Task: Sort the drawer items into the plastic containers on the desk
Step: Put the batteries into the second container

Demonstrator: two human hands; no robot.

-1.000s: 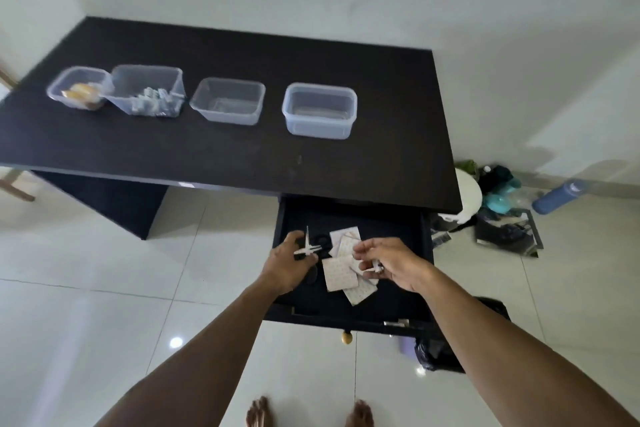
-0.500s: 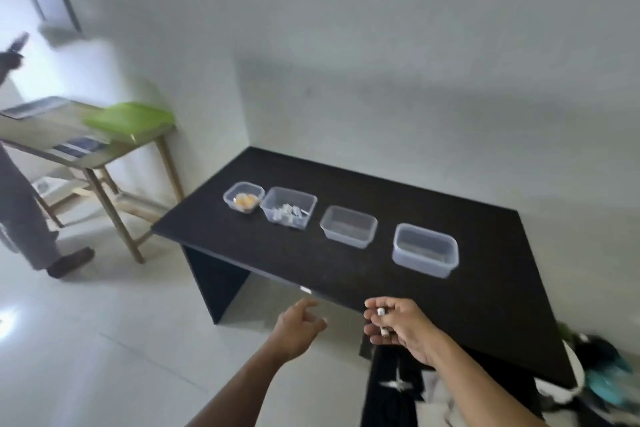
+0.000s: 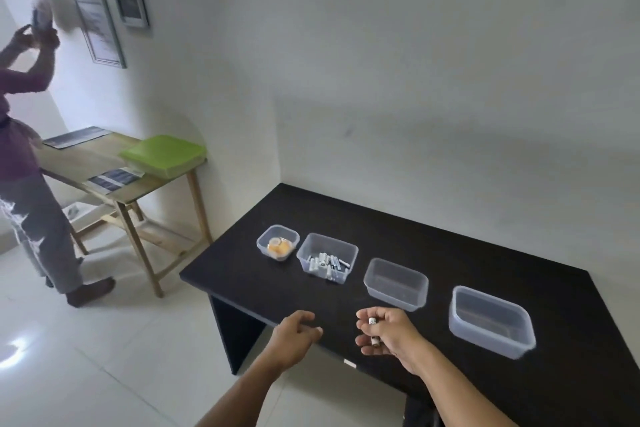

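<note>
Both hands are up out of the drawer (image 3: 420,414) and over the desk's (image 3: 450,253) front edge. Right hand (image 3: 389,336) grips small white batteries (image 3: 372,321), fingers curled round them; one or two, can't tell. Left hand (image 3: 294,331) no longer has the white piece it held a second ago: loosely curled, empty. The batteries are well short of the battery container (image 3: 304,250), second from left. Pick looks done; drop goes there.

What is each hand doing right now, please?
Left hand: open, loosely curled, holding nothing.
Right hand: closed on a small white cylinder.
</note>
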